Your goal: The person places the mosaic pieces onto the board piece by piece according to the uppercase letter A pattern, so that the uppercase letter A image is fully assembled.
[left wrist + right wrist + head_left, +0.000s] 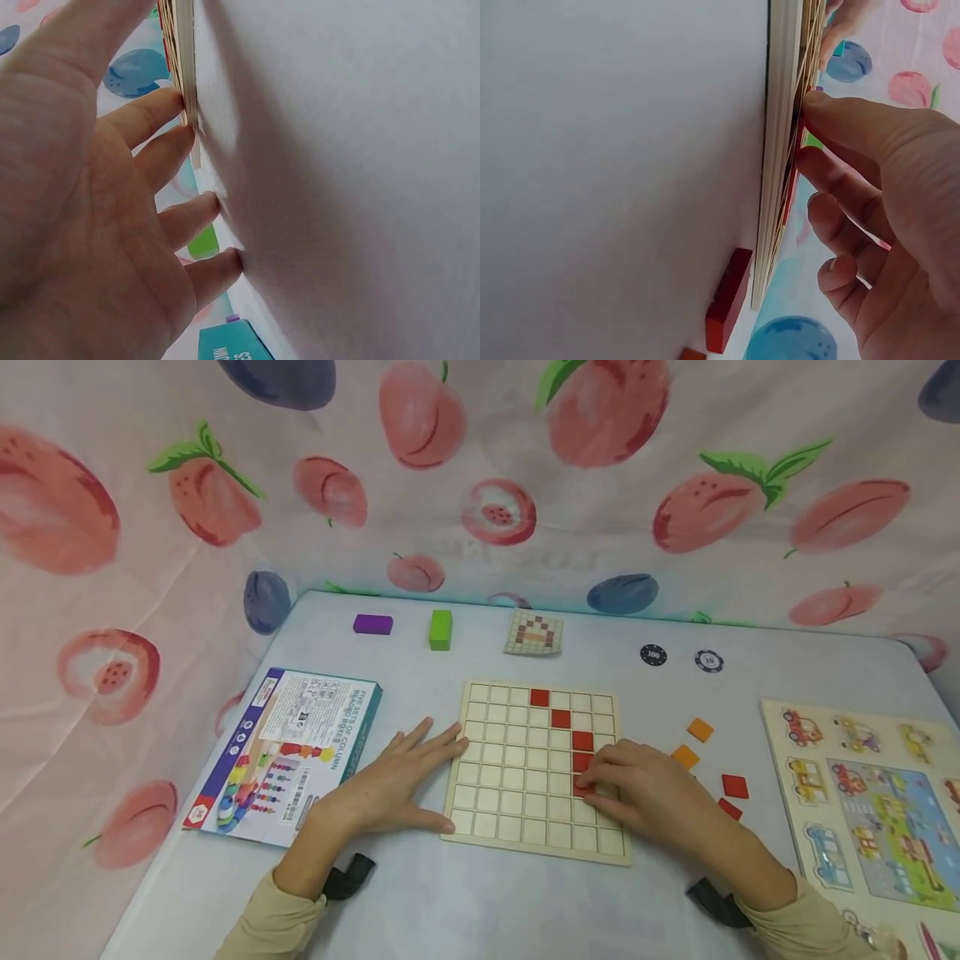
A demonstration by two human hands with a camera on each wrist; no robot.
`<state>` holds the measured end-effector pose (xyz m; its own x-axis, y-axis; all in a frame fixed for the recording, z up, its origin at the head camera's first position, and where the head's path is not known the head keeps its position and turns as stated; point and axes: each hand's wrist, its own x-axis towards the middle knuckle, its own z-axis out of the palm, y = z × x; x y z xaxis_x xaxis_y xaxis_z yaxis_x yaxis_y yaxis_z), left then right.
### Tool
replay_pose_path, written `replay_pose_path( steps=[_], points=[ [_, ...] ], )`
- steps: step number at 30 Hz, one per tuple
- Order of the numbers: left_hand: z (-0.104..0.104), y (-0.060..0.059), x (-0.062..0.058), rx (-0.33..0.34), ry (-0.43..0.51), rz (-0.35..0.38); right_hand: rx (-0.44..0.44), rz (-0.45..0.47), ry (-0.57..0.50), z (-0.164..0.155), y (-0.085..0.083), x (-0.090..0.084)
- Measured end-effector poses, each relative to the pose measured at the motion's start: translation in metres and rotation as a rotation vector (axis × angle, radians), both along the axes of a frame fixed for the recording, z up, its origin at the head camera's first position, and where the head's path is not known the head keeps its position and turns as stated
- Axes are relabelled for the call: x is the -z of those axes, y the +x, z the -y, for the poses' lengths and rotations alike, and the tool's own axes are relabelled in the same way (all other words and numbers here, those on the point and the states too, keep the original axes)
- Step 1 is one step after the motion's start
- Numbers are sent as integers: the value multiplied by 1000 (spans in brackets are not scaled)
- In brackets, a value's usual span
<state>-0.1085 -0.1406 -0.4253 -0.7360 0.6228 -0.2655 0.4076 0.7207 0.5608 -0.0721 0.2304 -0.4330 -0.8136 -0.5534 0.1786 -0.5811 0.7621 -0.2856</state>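
L hand (397, 781) is touching L edge of board (506, 781), fingers spread, grip loose; R hand (648, 787) is pinching red tile (578, 787) on board, R of ctr. Board is lying on tabletop (480, 910) btwn box (315, 714) & puzzle (780, 752).

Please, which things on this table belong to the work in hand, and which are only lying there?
Part of the work, most likely:
board
red tiles
orange tiles
card, showing a pattern of similar squares

Only lying there, it seems:
purple block
green block
chips
box
vehicle puzzle
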Motion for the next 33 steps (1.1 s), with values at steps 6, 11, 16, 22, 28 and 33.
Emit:
replay_pose_path(
  steps=[6,11,16,22,28,33],
  points=[
    [0,1,1,-3,20,12,46,55,61,-14,6,-5],
    [0,2,2,0,20,11,174,79,70,-52,19,-12],
    [0,0,0,-2,10,1,303,134,169,-101,26,-16],
    [0,0,0,-5,1,0,384,246,249,-135,29,-11],
    [1,1,-1,-8,6,-3,376,228,233,-141,26,-8],
    [0,1,-1,-4,13,-5,387,221,148,-134,17,-16]
  ],
)
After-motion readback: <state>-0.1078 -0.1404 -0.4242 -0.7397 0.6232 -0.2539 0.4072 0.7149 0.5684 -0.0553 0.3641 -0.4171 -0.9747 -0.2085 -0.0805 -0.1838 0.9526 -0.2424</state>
